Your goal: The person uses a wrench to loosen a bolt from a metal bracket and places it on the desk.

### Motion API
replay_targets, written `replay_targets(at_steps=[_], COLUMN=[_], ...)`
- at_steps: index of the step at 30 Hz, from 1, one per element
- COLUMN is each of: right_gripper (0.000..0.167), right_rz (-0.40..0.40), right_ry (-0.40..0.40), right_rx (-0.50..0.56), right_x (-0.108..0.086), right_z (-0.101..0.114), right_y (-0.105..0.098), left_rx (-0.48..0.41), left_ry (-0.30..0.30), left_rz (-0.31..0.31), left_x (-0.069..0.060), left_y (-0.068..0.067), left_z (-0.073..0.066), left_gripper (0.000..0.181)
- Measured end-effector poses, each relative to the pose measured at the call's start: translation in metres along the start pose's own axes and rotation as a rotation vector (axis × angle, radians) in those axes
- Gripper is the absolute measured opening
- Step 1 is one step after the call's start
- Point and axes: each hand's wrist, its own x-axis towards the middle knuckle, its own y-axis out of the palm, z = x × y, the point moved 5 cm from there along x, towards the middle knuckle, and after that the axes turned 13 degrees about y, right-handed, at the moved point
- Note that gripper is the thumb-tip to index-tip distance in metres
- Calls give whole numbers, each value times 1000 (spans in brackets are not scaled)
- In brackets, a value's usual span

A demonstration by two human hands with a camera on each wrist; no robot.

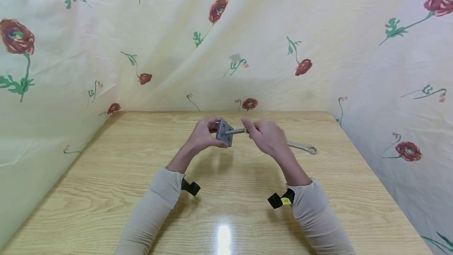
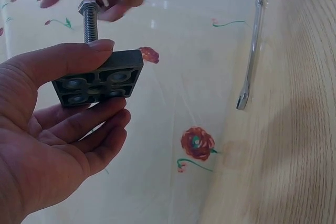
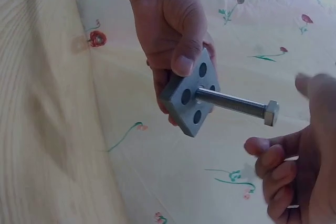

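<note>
My left hand [image 1: 202, 136] grips a square grey plate [image 1: 228, 139] by its edges, thumb on one side and fingers on the other. Round holes show in the plate's face in the right wrist view; its recessed back faces the left wrist camera. A hex bolt [image 3: 233, 103] sticks out from the plate's middle, its threaded shank running to the hex head. Beside that head is my right hand [image 1: 268, 137], thumb raised and fingers loosely bent. In the right wrist view a gap separates its fingertips [image 3: 257, 146] from the bolt head.
A combination wrench [image 1: 301, 146] lies on the wooden table [image 1: 219, 184], behind and right of my right hand. Flower-printed cloth [image 1: 170, 42] hangs behind the table and along both sides. Each sleeve carries a small black wrist camera [image 1: 191, 187].
</note>
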Motion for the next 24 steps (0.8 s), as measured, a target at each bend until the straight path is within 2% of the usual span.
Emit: replay_targets(at_steps=[3, 8, 12, 19, 24], right_gripper=[87, 77, 63, 39, 23], right_rz=[90, 137, 119, 45, -17], right_ry=[86, 92, 50, -57, -116], right_rx=[31, 97, 111, 52, 47], right_x=[2, 4, 2, -1, -4], right_z=[-4, -2, 2, 7, 9], right_y=[8, 14, 10, 0, -7], left_rx=[5, -5, -16, -41, -36], left_ry=[4, 22, 22, 4, 1], left_rz=[5, 13, 13, 10, 9], left_x=[0, 1, 0, 0, 1], left_y=[1, 2, 2, 0, 0], left_z=[1, 0, 0, 0, 0], left_gripper=[70, 71, 72, 74, 71])
